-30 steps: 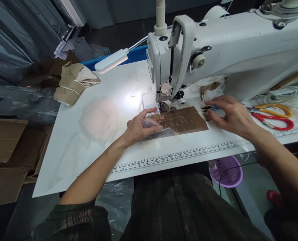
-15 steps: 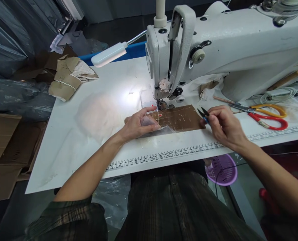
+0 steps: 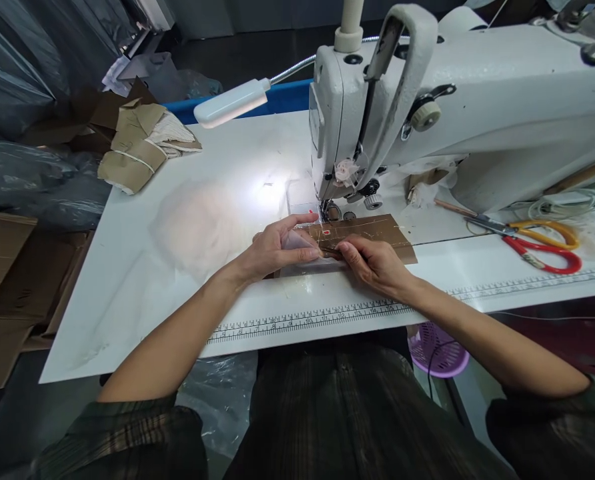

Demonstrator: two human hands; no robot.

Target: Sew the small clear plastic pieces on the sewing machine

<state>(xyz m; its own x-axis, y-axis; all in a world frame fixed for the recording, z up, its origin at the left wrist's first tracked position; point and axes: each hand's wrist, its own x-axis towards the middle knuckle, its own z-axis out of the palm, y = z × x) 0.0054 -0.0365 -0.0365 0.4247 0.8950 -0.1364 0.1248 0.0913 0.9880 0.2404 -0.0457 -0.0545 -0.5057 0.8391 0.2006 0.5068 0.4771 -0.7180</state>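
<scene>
Head view: both hands' fingers (image 3: 305,252) curled, pressing brown piece (image 3: 372,230).

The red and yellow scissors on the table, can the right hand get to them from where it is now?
Probably yes. The scissors lie in the open to the right of the right hand, with only bare white table between them and nothing lying on top.

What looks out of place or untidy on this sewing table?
Little stands out. A crumpled bundle of brown paper hangs over the table's far left corner. Both hands, left hand and right hand, rest on the brown piece, which lies flat.
</scene>
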